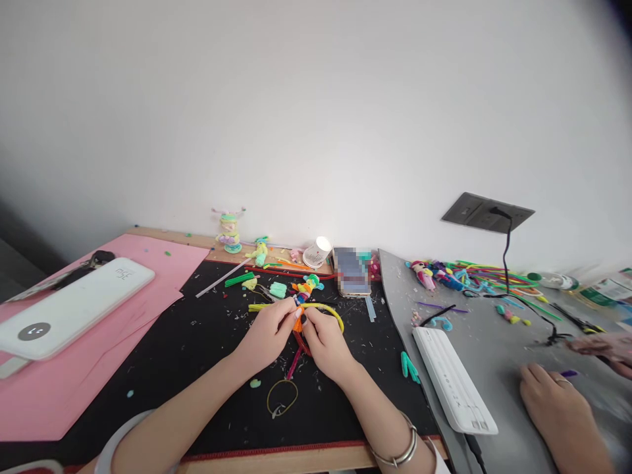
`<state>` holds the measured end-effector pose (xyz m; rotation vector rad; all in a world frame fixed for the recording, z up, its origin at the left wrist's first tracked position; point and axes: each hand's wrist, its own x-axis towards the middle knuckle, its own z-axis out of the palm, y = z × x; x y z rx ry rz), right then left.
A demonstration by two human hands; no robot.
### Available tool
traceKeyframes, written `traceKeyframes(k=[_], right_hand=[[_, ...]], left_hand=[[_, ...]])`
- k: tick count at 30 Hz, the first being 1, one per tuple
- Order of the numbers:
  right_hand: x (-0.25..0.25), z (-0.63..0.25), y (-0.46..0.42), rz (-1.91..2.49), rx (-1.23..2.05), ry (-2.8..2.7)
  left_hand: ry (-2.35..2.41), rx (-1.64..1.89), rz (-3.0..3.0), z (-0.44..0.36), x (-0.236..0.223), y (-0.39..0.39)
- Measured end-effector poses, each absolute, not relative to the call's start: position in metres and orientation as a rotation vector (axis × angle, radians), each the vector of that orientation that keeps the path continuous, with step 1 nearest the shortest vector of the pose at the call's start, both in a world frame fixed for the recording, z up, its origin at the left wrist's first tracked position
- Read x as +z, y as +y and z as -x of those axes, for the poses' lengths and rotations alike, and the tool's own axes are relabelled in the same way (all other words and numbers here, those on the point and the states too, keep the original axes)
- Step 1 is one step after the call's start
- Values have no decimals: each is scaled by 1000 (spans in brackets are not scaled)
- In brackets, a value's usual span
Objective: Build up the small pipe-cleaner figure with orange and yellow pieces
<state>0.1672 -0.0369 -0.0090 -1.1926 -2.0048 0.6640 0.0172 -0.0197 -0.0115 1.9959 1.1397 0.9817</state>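
My left hand (270, 332) and my right hand (330, 343) meet over the black mat (207, 368), fingers pinched together. Between the fingertips is an orange pipe cleaner (297, 324), partly hidden by them. A red-pink pipe cleaner (294, 364) trails below, towards a loop-shaped band (282, 398) on the mat. A yellow pipe cleaner (338, 316) curves behind my right hand. Just beyond the fingertips is a small multicoloured fuzzy figure (309, 284); whether it joins the orange piece I cannot tell. Green pipe cleaner pieces (239, 280) lie beyond my left hand.
A phone (352, 280) and paper cup (317, 252) stand near the wall. Left, a white power bank (83, 303) lies on pink sheets (128, 336). Right are another power bank (454, 382), pipe cleaners (488, 273) and another person's hand (557, 401).
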Motion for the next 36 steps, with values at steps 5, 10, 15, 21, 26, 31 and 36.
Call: traceKeyframes(k=[5, 10, 15, 21, 26, 31, 36], right_hand=[[-9, -166, -37, 1202, 654, -2008], [-9, -166, -37, 1198, 643, -2011], [-9, -166, -37, 1206, 632, -2007], [-8, -166, -37, 1197, 649, -2007], [-8, -166, -37, 1190, 650, -2005], [-7, -166, -37, 1188, 635, -1998], [-5, -167, -38, 1189, 630, -1996]], left_hand=[[1123, 963, -2012, -17, -11, -20], [1123, 953, -1992, -18, -9, -20], [1118, 948, -1983, -18, -8, -20], [1114, 951, -1974, -18, -8, -20], [1106, 936, -1962, -18, -8, -20], [1097, 931, -1923, -18, -7, -20], [1065, 915, -1862, -16, -7, -20]])
